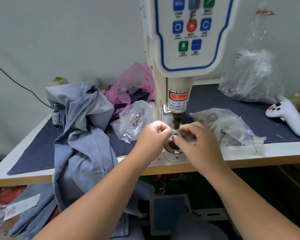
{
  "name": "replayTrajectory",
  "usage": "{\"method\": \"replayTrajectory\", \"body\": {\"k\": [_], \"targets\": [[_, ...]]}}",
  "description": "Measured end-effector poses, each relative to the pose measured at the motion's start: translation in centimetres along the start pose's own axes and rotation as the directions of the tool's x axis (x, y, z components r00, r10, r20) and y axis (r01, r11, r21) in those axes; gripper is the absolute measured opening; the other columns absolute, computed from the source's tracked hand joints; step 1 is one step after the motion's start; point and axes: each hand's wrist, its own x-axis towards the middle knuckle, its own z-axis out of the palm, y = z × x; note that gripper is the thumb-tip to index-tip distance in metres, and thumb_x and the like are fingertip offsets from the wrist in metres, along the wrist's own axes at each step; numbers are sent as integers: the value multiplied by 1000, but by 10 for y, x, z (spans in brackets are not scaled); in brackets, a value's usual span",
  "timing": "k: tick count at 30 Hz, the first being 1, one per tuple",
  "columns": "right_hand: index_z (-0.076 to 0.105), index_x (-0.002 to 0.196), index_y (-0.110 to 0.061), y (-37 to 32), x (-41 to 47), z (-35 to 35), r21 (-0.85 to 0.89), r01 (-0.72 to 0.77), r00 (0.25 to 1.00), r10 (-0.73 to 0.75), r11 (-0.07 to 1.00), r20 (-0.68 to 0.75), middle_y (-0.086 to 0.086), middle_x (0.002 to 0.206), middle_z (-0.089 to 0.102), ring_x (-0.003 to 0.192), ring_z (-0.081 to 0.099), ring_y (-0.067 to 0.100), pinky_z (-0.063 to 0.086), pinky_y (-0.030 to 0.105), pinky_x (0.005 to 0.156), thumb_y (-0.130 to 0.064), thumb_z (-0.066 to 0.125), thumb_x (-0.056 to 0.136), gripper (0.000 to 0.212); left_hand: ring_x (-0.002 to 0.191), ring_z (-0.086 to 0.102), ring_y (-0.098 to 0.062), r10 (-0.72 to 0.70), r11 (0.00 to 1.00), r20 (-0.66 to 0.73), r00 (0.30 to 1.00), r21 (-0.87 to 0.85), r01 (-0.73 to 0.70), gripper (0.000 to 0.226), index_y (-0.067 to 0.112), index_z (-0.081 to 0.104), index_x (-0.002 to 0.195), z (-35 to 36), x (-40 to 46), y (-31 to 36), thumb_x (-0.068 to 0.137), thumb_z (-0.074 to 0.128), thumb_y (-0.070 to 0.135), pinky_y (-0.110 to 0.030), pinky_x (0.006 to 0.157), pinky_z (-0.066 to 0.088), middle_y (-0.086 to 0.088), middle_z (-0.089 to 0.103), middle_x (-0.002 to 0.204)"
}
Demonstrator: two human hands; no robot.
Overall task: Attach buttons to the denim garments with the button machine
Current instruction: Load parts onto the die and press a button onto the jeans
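Note:
The cream button machine [184, 49] stands at the table's middle, its dark punch head [176, 121] just above a round lower die [173, 149]. My left hand [153, 134] and my right hand [196, 141] meet right under the punch. Both have curled fingers and pinch a small shiny button part [175, 131] between them. A light-blue denim garment [83, 129] lies heaped on the left and hangs over the table's front edge. A clear bag of metal buttons [134, 118] lies left of the machine.
Dark denim cloth [33, 153] covers the tabletop. A pink plastic bag [128, 84] sits behind the buttons. More clear bags [229, 125] lie right of the machine, with a white handheld controller [287, 116] at the far right. Thread cones [59, 81] stand at the back.

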Motion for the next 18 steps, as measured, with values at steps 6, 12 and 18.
{"method": "replayTrajectory", "body": {"k": [6, 12, 18], "targets": [[68, 101, -23, -2, -1, 6, 12, -60, 998, 60, 998, -23, -9, 101, 61, 91, 54, 1, 37, 5, 71, -25, 72, 88, 13, 61, 41, -16, 21, 1000, 32, 999, 18, -21, 13, 28, 66, 68, -5, -1, 0, 79, 59, 29, -38, 66, 46, 9, 46, 55], [69, 97, -22, -4, -1, 3, 44, -66, 998, 66, 997, -5, -7, 100, 61, 91, 54, 1, 39, 2, 69, -20, 71, 89, 9, 57, 42, -11, 26, 999, 30, 999, 19, -26, 16, 31, 65, 66, -4, 0, 3, 80, 58, 26, -36, 65, 44, 13, 46, 53], [70, 96, -20, 0, -7, -1, 73, -78, 997, 79, 994, -6, -7, 99, 62, 90, 55, 0, 40, -1, 71, -11, 68, 90, 11, 61, 43, -15, -7, 1000, 15, 1000, 12, 7, 13, 32, 65, 68, -7, 3, -5, 78, 58, 32, -36, 65, 47, 11, 46, 54]]}}
